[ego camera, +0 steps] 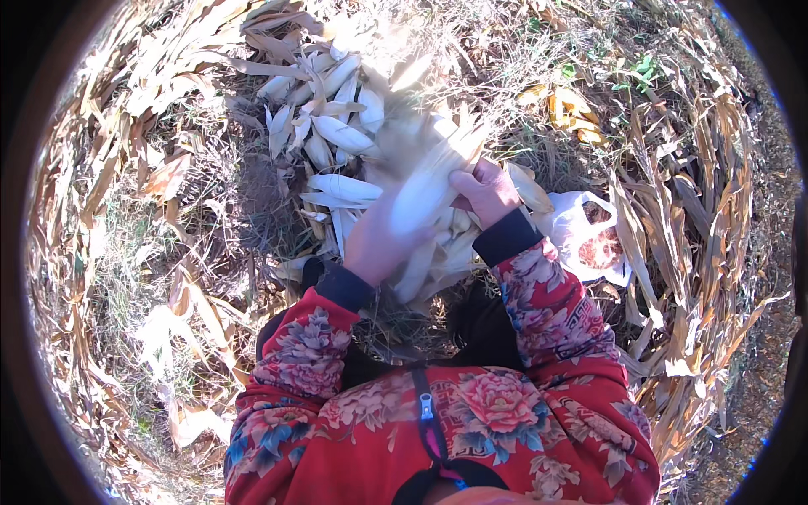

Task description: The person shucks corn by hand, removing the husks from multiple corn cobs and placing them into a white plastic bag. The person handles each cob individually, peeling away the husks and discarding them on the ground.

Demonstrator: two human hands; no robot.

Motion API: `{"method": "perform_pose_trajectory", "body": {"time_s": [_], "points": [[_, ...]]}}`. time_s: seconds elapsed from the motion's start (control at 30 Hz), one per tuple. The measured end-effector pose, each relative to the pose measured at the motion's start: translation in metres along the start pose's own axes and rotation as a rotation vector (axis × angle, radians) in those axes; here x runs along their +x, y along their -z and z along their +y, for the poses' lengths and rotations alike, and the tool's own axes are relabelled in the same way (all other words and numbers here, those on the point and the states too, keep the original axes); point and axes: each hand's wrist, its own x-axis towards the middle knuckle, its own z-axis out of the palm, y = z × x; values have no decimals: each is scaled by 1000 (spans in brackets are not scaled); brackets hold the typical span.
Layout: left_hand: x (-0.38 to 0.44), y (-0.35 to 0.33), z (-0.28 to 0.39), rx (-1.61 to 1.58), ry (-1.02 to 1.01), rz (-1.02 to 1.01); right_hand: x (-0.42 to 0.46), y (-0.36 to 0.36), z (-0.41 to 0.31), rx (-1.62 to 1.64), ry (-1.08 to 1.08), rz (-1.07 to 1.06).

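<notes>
An ear of corn in pale husk (420,192) is held between both hands, its loose husk tips pointing up and to the right. My left hand (386,237), blurred, lies around its lower left end. Near the upper right end, my right hand (486,188) grips the husk with thumb and fingers. Just beyond and to the left lies a pile of husked-over corn ears (341,132). More pale husks (442,259) lie below the hands, in front of my body.
A white plastic bag (584,237) with reddish-brown fibrous stuff showing stands right of my right hand. Dry corn stalks and leaves (688,221) lie along the right, others (95,189) along the left. Yellow leaves (571,113) rest on the dry grass at the upper right.
</notes>
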Motion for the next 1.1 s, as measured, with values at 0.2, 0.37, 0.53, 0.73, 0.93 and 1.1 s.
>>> {"method": "perform_pose_trajectory", "body": {"time_s": [0.2, 0.37, 0.53, 0.73, 0.93, 1.1], "points": [[4, -9, 4, 152, -127, 87, 13, 16, 21, -164, 66, 52], [12, -12, -31, -112, -206, 96, 11, 2, 11, 356, -57, 0], [9, -7, -10, -744, 130, -3, 6, -8, 1, 417, -88, 25], [9, -8, -22, -680, 150, 57, 4, -18, 2, 295, -15, 28], [7, -11, -16, -303, 60, 149, 13, -12, -1, 348, -20, 81], [16, -16, -51, -493, -91, 172, 14, -25, 2, -170, 101, 75]]}}
